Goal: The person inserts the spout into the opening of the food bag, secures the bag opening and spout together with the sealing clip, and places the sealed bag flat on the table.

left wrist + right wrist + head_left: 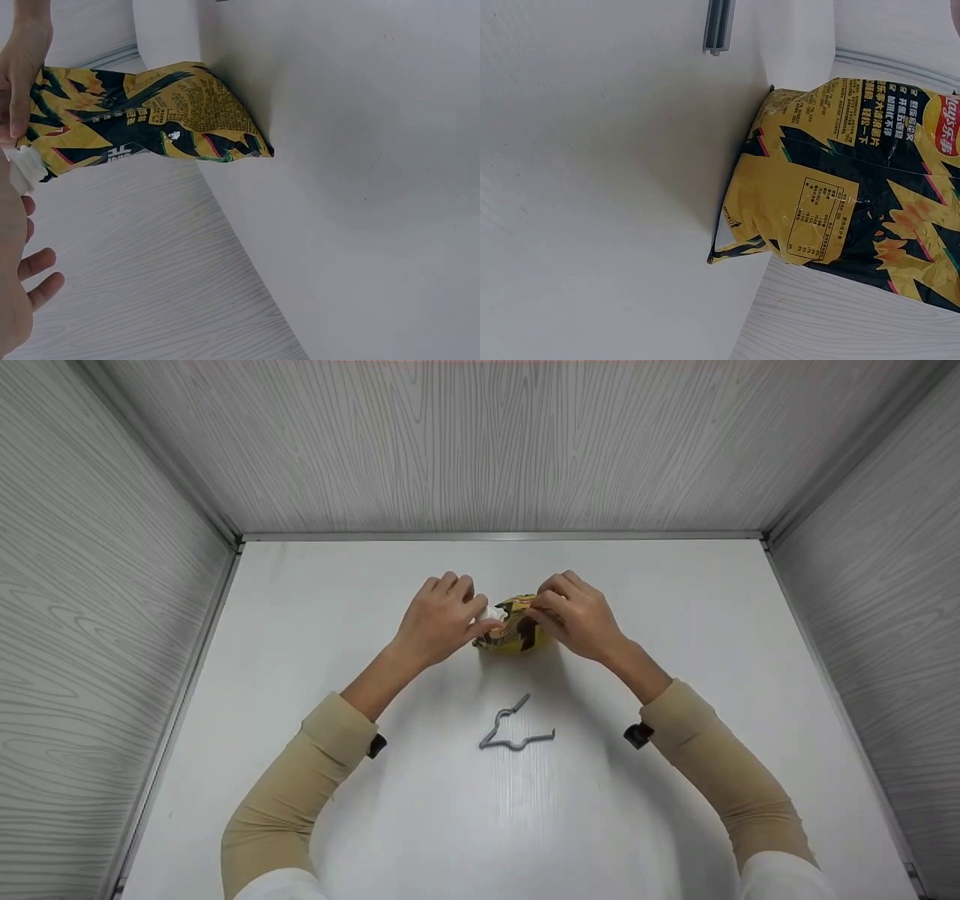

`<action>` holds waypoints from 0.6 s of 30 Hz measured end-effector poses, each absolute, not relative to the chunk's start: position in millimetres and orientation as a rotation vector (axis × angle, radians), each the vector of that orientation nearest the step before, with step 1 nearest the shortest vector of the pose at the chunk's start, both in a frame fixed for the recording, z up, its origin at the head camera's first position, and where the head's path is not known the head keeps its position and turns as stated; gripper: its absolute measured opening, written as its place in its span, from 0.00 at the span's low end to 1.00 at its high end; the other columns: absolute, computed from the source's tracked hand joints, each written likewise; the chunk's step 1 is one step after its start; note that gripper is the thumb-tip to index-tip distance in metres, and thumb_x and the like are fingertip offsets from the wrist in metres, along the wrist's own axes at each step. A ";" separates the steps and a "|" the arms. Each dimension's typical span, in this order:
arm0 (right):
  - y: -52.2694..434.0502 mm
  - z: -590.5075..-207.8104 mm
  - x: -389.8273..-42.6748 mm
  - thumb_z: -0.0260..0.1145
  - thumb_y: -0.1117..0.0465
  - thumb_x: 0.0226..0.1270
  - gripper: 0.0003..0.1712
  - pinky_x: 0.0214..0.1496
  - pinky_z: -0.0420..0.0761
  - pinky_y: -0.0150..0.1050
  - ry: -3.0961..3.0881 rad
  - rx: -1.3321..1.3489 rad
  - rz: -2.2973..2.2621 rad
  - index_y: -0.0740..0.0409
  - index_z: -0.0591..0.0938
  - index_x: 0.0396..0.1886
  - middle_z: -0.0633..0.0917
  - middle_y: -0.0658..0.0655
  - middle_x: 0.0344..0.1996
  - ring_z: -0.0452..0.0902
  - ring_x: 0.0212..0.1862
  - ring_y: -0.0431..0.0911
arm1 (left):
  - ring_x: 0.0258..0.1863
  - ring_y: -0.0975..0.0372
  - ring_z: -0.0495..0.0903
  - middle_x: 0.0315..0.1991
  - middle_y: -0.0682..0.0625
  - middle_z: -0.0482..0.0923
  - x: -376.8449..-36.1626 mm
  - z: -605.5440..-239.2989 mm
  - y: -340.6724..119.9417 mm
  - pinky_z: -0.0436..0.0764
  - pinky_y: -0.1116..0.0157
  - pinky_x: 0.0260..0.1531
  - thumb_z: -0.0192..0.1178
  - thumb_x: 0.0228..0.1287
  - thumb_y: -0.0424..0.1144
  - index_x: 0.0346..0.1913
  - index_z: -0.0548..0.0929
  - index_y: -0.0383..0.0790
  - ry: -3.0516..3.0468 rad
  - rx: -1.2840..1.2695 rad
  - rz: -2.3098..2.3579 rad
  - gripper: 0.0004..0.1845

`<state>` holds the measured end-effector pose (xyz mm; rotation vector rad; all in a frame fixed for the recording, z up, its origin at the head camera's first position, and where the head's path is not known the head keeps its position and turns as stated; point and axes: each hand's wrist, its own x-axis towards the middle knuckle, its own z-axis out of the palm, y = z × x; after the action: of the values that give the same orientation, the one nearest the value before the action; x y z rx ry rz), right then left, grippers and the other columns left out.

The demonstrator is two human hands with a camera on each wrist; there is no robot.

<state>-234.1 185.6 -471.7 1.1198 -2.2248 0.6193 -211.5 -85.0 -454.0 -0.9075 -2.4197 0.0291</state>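
A yellow-and-black Lay's chip bag [517,634] stands upright on the white table, its top edge crumpled and parted. My right hand [576,615] pinches the bag's top edge at the right, thumb toward me. At the left of the mouth, my left hand [441,619] holds a white crumpled piece [27,166] between thumb and index finger, the thumb overlapping the bag's rim. Its other fingers [39,262] are apart from the bag. What the white piece is made of I cannot tell. In the right wrist view, the bag's printed panel [821,217] faces the camera.
Nearer me on the table [420,825] lies a grey bag clip [514,742], its two arms spread apart. Grey wood-grain panels [480,450] wall the table at the back and both sides.
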 end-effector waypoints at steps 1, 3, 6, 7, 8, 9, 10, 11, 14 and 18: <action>185.7 -471.7 -233.9 0.71 0.57 0.74 0.08 0.39 0.84 0.45 -2.230 1.119 0.618 0.57 0.85 0.41 0.85 0.59 0.39 0.79 0.40 0.52 | 0.41 0.52 0.80 0.40 0.46 0.80 -211.2 -453.0 -85.1 0.84 0.55 0.46 0.48 0.77 0.65 0.40 0.82 0.44 -2.436 -0.916 0.029 0.27; 185.8 -471.5 -233.3 0.70 0.56 0.74 0.09 0.40 0.85 0.45 -2.240 1.118 0.622 0.57 0.85 0.41 0.85 0.59 0.39 0.80 0.40 0.52 | 0.42 0.52 0.80 0.41 0.46 0.80 -210.8 -451.5 -85.3 0.83 0.55 0.46 0.48 0.78 0.65 0.40 0.82 0.44 -2.464 -0.931 0.024 0.27; 185.9 -471.4 -232.5 0.70 0.56 0.74 0.09 0.41 0.85 0.46 -2.251 1.117 0.629 0.58 0.85 0.41 0.85 0.59 0.39 0.80 0.41 0.53 | 0.42 0.52 0.80 0.41 0.46 0.80 -211.6 -450.4 -84.9 0.83 0.55 0.46 0.47 0.78 0.64 0.41 0.82 0.44 -2.478 -0.940 0.027 0.27; 186.0 -471.5 -232.4 0.70 0.56 0.74 0.09 0.40 0.86 0.46 -2.253 1.117 0.629 0.58 0.85 0.41 0.85 0.60 0.39 0.80 0.41 0.53 | 0.42 0.52 0.80 0.41 0.46 0.79 -212.1 -450.0 -84.6 0.83 0.55 0.46 0.47 0.78 0.65 0.41 0.82 0.44 -2.475 -0.941 0.031 0.27; 186.1 -471.6 -232.2 0.70 0.56 0.74 0.09 0.40 0.86 0.46 -2.253 1.117 0.630 0.58 0.85 0.41 0.85 0.59 0.39 0.80 0.41 0.53 | 0.42 0.52 0.80 0.41 0.46 0.79 -212.6 -449.8 -84.4 0.83 0.55 0.45 0.47 0.78 0.65 0.42 0.82 0.44 -2.468 -0.941 0.034 0.27; 186.2 -471.7 -232.2 0.70 0.56 0.74 0.09 0.40 0.85 0.46 -2.250 1.118 0.630 0.58 0.85 0.41 0.85 0.59 0.39 0.80 0.41 0.53 | 0.42 0.52 0.80 0.41 0.46 0.79 -213.3 -449.7 -84.1 0.83 0.55 0.45 0.47 0.78 0.65 0.42 0.82 0.45 -2.459 -0.941 0.036 0.27; 186.3 -471.9 -232.2 0.70 0.56 0.74 0.09 0.40 0.85 0.46 -2.248 1.118 0.631 0.58 0.85 0.41 0.85 0.59 0.39 0.80 0.40 0.53 | 0.42 0.52 0.80 0.41 0.46 0.79 -214.0 -449.7 -83.9 0.83 0.55 0.45 0.47 0.78 0.65 0.42 0.82 0.45 -2.449 -0.941 0.039 0.27; 186.5 -472.0 -232.2 0.70 0.56 0.75 0.09 0.40 0.85 0.46 -2.246 1.118 0.630 0.57 0.85 0.41 0.85 0.59 0.39 0.80 0.40 0.53 | 0.41 0.52 0.80 0.41 0.46 0.79 -214.5 -449.7 -83.8 0.83 0.55 0.45 0.47 0.78 0.65 0.42 0.82 0.45 -2.440 -0.942 0.040 0.27; 186.8 -472.0 -232.1 0.70 0.56 0.74 0.08 0.39 0.85 0.46 -2.243 1.120 0.629 0.57 0.85 0.41 0.85 0.59 0.39 0.80 0.40 0.53 | 0.41 0.52 0.80 0.41 0.46 0.80 -215.5 -450.7 -84.1 0.83 0.55 0.45 0.47 0.78 0.65 0.42 0.82 0.45 -2.415 -0.940 0.037 0.27; 186.7 -472.1 -231.6 0.70 0.56 0.75 0.08 0.40 0.85 0.46 -2.251 1.124 0.639 0.57 0.85 0.41 0.85 0.59 0.39 0.80 0.40 0.52 | 0.41 0.52 0.80 0.40 0.46 0.80 -216.2 -453.4 -84.4 0.83 0.56 0.44 0.48 0.77 0.65 0.41 0.82 0.45 -2.391 -0.934 0.026 0.26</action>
<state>-231.6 186.7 -472.1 1.1239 -2.2510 0.6387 -216.2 -84.4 -453.4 -0.9343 -2.3914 0.0260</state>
